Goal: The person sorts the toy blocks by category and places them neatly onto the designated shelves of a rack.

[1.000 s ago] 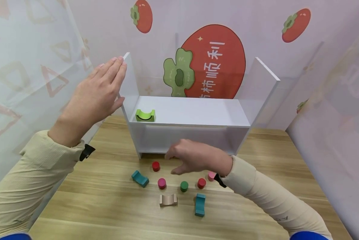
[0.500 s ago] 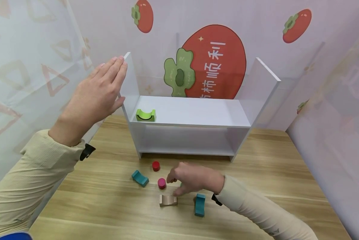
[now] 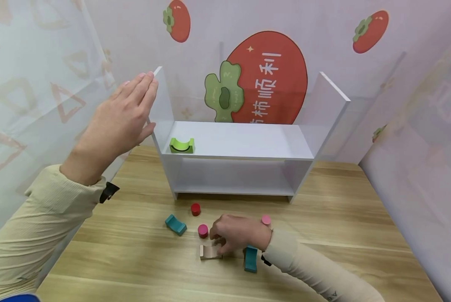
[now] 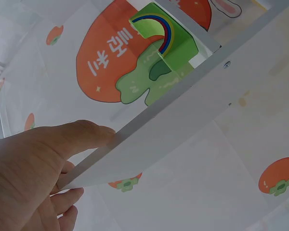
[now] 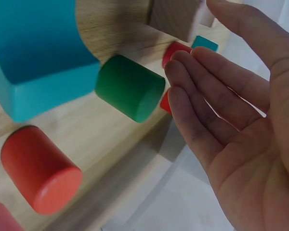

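Note:
My left hand (image 3: 116,121) holds the upright left panel (image 3: 163,100) of a white shelf (image 3: 244,140). In the left wrist view its thumb lies on one side of the panel (image 4: 168,137), with fingers on the other. My right hand (image 3: 238,233) is low over the table, fingers loosely bent, at the right end of a natural-wood arch block (image 3: 207,252). The right wrist view shows a gap between thumb and fingers, with nothing held; the thumb tip is near the wood block (image 5: 173,17). A green cylinder (image 5: 130,88) stands near the fingers, hidden in the head view.
A lime-green arch block (image 3: 182,147) sits at the shelf's left end. Teal arch blocks (image 3: 250,260) lie either side of my right hand. Around it stand a red cylinder (image 3: 195,209), a magenta cylinder (image 3: 203,230), a pink cylinder (image 3: 265,220) and another red cylinder (image 5: 41,169).
My right hand has come down from in front of the shelf, toward the table's front, to the wood arch block. The left hand stays on the panel.

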A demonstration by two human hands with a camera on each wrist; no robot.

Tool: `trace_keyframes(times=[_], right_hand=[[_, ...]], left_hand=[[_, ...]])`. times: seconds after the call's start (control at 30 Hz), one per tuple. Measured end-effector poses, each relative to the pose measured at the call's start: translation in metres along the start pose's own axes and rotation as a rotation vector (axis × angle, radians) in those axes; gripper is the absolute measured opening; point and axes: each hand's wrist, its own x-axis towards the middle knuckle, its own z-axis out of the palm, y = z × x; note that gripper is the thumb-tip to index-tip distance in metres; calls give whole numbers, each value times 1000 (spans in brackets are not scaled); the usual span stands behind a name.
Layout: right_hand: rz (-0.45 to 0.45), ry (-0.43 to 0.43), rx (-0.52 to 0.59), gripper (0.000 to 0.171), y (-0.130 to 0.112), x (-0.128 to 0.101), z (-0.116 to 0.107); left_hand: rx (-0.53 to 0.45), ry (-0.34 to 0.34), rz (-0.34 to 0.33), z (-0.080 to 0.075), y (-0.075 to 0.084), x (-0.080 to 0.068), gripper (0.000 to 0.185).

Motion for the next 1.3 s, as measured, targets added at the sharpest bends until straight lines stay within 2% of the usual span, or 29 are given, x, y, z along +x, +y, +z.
trace_keyframes(times=[0.33, 0.6, 0.83, 1.07, 1.3], right_hand=[[11, -40, -16, 24, 0, 6, 14], [27, -34, -56, 18, -1, 10, 18], [27, -10, -13, 14, 1, 8, 14], [21, 41, 37, 20, 2, 1, 2], [-14, 125, 112, 18, 3, -10, -28]], left_hand=[[-14, 8, -4, 2, -1, -2, 93], [-15, 36, -1, 3, -2, -3, 91], [-16, 28, -4, 2, -1, -3, 91], [-4, 10, 2, 2, -1, -1, 92], [-6, 32, 5, 2, -1, -1, 92]])
